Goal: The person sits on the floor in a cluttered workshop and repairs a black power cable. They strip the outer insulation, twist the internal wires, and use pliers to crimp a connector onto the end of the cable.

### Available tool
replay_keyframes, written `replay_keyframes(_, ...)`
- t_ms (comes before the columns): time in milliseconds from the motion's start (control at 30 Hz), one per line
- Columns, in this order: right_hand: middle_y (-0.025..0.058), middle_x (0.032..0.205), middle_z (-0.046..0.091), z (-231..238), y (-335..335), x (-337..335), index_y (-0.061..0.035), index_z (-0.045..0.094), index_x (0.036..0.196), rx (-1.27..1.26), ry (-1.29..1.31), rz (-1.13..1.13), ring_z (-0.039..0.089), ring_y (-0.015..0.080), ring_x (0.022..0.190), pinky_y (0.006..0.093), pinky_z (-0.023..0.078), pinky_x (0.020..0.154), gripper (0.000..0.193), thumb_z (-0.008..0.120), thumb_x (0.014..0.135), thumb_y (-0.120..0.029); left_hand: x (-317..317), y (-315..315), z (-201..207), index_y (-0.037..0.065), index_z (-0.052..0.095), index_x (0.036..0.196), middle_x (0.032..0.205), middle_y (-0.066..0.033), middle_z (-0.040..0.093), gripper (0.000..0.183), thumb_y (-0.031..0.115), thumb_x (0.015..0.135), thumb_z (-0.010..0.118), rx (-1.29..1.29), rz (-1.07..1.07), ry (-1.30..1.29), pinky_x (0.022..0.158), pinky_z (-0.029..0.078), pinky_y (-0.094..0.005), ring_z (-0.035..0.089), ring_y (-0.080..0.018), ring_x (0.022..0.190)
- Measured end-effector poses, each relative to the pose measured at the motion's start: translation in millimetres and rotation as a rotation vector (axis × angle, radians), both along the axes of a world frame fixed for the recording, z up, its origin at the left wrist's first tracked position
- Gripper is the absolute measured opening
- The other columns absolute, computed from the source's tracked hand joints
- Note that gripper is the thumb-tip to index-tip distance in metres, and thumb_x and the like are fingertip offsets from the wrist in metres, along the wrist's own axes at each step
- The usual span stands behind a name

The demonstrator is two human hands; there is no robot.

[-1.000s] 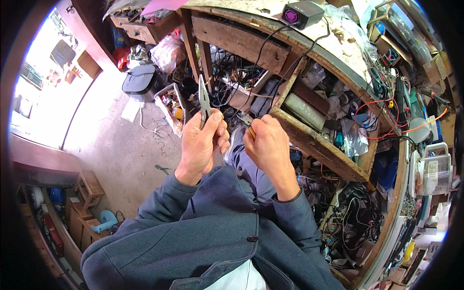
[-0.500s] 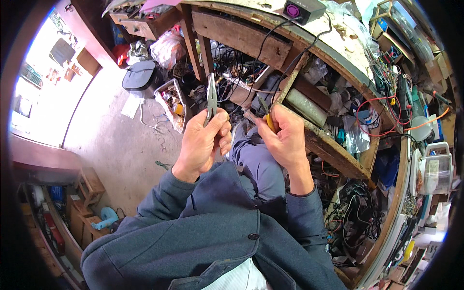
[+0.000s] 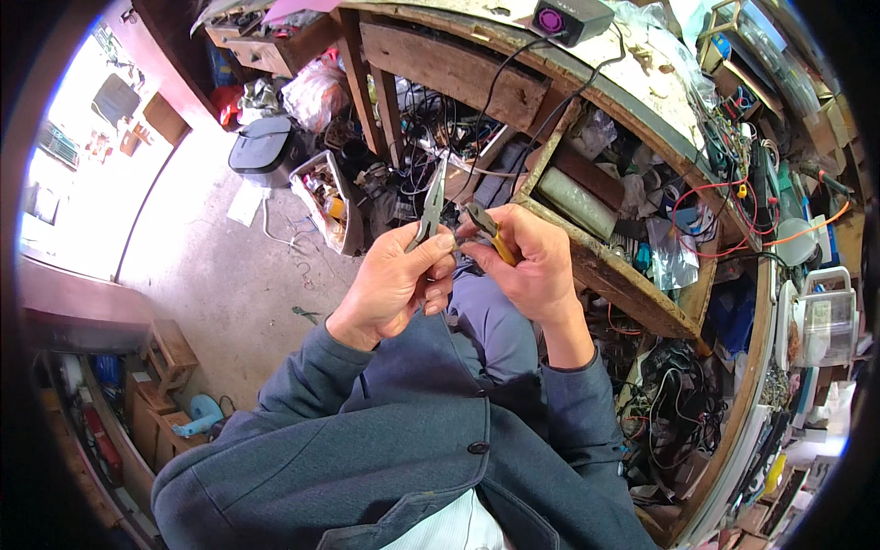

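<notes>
Long-nose pliers [image 3: 434, 203] point upward from my left hand [image 3: 390, 282], whose fingers are closed round their handles. My right hand [image 3: 533, 264] grips yellow-handled pliers [image 3: 500, 246]; their dark jaws tilt up to the left and look like cutters. Both hands are close together above my lap, with a small gap between the two tools' heads. Something small may be between the fingertips there, too small to make out. The lower handles of both tools are hidden in my palms.
Ahead stands a cluttered wooden workbench [image 3: 454, 69] with an open drawer frame [image 3: 632, 284] to the right. A fan-like black box [image 3: 575, 20] sits on top. Bins, including a lidded black one [image 3: 263, 147], stand on the floor [image 3: 215, 266]. Tangled cables [image 3: 683, 412] fill the lower right.
My left hand has moved right with the long-nose pliers, which now lean right. The right hand has turned, bringing the yellow-handled pliers' jaws leftward, closer to the other tool.
</notes>
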State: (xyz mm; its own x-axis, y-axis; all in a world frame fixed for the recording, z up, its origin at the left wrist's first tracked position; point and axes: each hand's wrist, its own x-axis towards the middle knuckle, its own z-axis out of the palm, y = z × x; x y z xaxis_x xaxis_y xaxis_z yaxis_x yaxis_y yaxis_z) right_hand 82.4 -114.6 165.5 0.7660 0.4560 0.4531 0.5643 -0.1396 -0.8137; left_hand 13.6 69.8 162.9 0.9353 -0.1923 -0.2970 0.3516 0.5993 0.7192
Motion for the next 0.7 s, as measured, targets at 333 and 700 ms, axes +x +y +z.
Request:
replay_keyframes(333, 0.0025, 0.069, 0.050, 7.3, -6.4, -4.8, -0.0034, 0.068, 0.102, -0.031, -0.002, 0.009, 0.047, 0.0117, 0.058, 0.0284, 0.039, 0.054, 0.022, 0.080, 0.083, 0.001, -1.4, -1.9, 2.1, 0.005, 0.058, 0.109, 0.077, -0.0008, 0.053, 0.020, 0.025, 0.107, 0.060, -0.029, -0.048, 0.036, 0.048, 0.041, -0.0268, 0.050, -0.0121, 0.058)
replay_keyframes(700, -0.0070, 0.080, 0.064, 8.5, -12.5, 28.4, -0.0034, 0.071, 0.095, 0.076, -0.030, -0.105, 0.043, -0.0017, 0.065, 0.0175, 0.032, 0.056, 0.016, 0.079, 0.086, 0.007, -7.1, 0.6, 15.4, -0.003, 0.055, 0.120, 0.077, -0.0019, 0.049, 0.025, 0.021, 0.111, 0.049, 0.037, -0.275, 0.070, 0.049, 0.039, -0.0270, 0.045, -0.0111, 0.059)
